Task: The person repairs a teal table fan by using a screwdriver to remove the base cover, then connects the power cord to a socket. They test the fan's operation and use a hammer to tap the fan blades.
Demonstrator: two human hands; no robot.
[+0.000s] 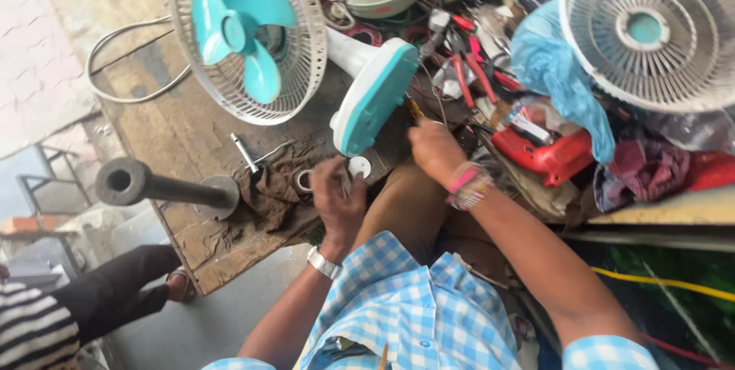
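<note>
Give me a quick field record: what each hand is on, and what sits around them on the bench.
left hand: closed on a small metal part, over a brown rag
right hand: reaching by the fan base, contents unclear
fan: teal blades, lying tilted on the workbench
nearby: white washer, red drill, second fan

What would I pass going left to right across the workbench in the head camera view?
Dark metal pipe stand → teal-bladed fan → left hand → right hand → red power drill → white fan grille.
</note>
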